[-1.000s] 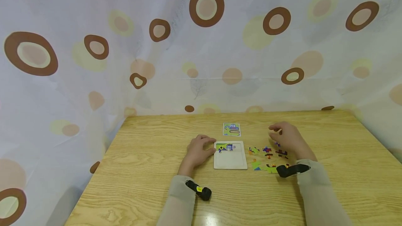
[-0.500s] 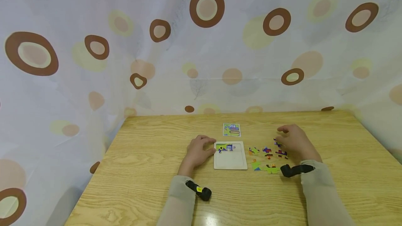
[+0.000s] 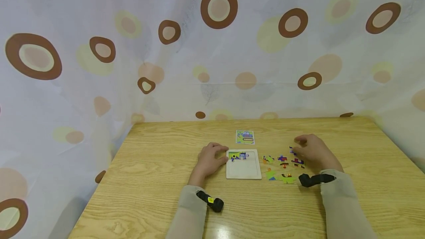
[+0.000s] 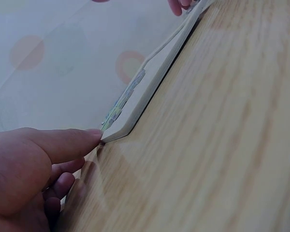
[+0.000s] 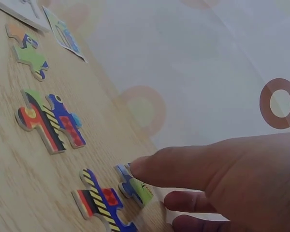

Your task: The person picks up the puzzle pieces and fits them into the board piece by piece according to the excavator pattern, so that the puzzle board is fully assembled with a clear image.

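On the table lies a white puzzle tray (image 3: 243, 169), with joined green and blue puzzle pieces (image 3: 238, 156) at its top left. My left hand (image 3: 211, 159) rests at the tray's left edge; in the left wrist view its thumb touches the corner. My right hand (image 3: 314, 151) is beyond the loose pieces, fingers apart and slightly bent. Its thumb tip overlaps a small blue and green puzzle piece (image 5: 134, 186); I cannot tell whether it presses on it. Nearest to that is a striped red and blue piece (image 5: 104, 200).
Other loose pieces lie right of the tray, among them a red and blue one (image 3: 283, 159), a green and orange one (image 3: 268, 159), a green one with a blue corner (image 3: 270, 174) and a green one (image 3: 287, 178). Behind the tray lies a picture card (image 3: 245, 137).
My right hand has moved right and slightly nearer, uncovering more of the small blue and green piece and the pieces near the wrist. The left hand and tray have stayed still.
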Motion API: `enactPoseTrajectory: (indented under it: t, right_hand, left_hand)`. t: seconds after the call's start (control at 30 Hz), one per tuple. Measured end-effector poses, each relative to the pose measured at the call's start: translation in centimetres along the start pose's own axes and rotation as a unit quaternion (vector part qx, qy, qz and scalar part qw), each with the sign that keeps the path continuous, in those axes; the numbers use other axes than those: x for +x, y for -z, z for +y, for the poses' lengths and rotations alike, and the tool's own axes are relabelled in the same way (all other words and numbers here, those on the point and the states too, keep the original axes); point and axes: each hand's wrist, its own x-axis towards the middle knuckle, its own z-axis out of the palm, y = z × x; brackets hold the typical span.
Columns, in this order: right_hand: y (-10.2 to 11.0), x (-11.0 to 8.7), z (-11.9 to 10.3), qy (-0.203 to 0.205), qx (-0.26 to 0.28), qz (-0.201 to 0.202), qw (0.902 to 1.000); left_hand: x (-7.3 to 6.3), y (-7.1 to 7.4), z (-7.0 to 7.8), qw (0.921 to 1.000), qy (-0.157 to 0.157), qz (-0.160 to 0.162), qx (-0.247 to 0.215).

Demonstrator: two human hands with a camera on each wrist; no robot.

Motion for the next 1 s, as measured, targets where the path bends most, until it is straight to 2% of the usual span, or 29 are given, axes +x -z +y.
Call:
enactPoseTrajectory:
  t: [0.27, 0.53, 0.77, 1.0]
  right_hand:
    - [-0.01, -0.21, -0.06, -0.01, 0.031, -0.027, 0.9991]
    - [-0.36, 0.03, -0.28, -0.002, 0.009, -0.018, 0.9998]
    - [-0.57, 0.14, -0.57, -0.018, 0.017, -0.012, 0.9996]
    - [-0.65, 0.55, -0.35, -0.013, 0.011, 0.004, 0.9998]
  left_hand:
    - [0.06, -0.07, -0.14, 1.0, 0.0, 0.002, -0.001]
    - [0.06, -0.04, -0.13, 1.0, 0.002, 0.002, -0.002]
    - [-0.01, -0.02, -0.17, 1.0, 0.0, 0.0, -0.003]
    - [0.07, -0.08, -0.24, 1.0, -0.001, -0.002, -0.003]
